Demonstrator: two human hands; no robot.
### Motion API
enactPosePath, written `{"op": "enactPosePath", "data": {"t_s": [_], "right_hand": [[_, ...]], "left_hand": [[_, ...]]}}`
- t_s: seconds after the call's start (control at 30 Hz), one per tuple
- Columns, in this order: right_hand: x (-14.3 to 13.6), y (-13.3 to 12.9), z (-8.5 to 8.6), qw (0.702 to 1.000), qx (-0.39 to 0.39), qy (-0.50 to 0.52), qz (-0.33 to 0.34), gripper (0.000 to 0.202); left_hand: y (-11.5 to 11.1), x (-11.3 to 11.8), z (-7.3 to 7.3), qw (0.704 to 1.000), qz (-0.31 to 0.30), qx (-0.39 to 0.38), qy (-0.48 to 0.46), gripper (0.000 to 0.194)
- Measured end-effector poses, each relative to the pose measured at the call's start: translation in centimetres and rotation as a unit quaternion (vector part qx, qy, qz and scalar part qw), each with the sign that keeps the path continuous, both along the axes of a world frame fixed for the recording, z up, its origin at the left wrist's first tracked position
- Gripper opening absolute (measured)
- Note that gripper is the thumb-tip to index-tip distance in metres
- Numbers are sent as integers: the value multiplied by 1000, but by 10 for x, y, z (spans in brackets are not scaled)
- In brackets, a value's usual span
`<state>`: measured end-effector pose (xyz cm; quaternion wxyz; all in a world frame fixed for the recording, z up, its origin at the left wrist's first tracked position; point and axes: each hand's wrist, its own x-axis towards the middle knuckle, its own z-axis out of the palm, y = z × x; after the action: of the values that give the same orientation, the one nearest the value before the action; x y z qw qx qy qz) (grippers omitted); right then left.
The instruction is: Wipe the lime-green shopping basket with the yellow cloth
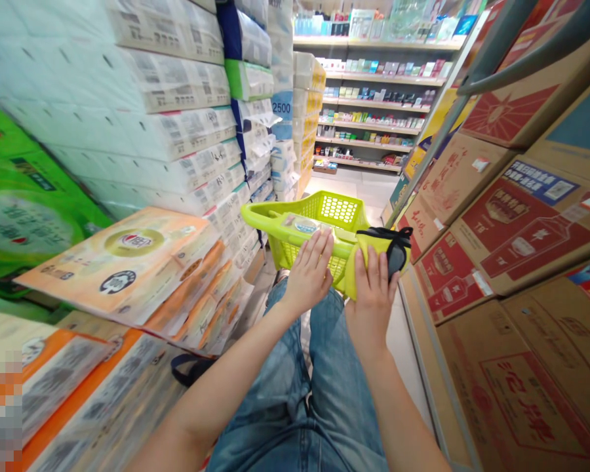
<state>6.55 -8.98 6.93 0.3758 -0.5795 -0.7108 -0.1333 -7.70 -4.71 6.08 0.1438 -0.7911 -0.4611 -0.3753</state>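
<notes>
A lime-green plastic shopping basket [341, 208] with mesh walls is in front of my legs in the head view. My left hand [313, 270] lies with straight fingers on the basket's near handle bar [280, 226], beside a pale oval label. My right hand [373, 283] grips a yellow pouch [354, 265] with black and grey trim against the right end of the bar. Its fingers bend over the pouch and its thumb is hidden. What lies inside the basket does not show.
Tall stacks of wrapped tissue packs [177, 85] line the left, with an orange pack [128, 255] jutting out low down. Cardboard cartons [511, 223] wall the right side, below a grey metal handle [526, 75]. Shelves of small boxes [373, 95] stand at the aisle's far end.
</notes>
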Motion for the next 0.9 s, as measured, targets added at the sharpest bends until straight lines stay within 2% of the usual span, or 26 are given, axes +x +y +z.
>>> {"op": "enactPosePath", "data": {"t_s": [0.17, 0.33, 0.4, 0.5, 0.6, 0.7, 0.8, 0.9], "right_hand": [[-19, 14, 14, 999, -4, -39, 22, 74], [-3, 6, 14, 996, -20, -61, 68, 76], [13, -1, 8, 996, -24, -34, 83, 80], [42, -1, 1, 993, -15, 69, 97, 82], [67, 18, 4, 970, -20, 208, 124, 81], [79, 40, 11, 938, -45, 309, 151, 74], [75, 45, 12, 934, -33, 324, 147, 71], [58, 28, 4, 965, 14, 241, 107, 79]], "left_hand": [[0, -2, 1, 1000, -13, -17, 0, 80], [0, -3, 1, 1000, -14, -11, 4, 77], [1, -3, 0, 1000, -8, -5, 5, 76], [1, -2, 0, 1000, -6, -3, 4, 76], [1, -1, 0, 1000, -8, -2, 2, 76], [1, -1, 0, 1000, -6, -4, 3, 76], [1, -1, 0, 1000, -4, -7, 2, 76], [0, -1, 0, 1000, -4, -9, 2, 77]]}}
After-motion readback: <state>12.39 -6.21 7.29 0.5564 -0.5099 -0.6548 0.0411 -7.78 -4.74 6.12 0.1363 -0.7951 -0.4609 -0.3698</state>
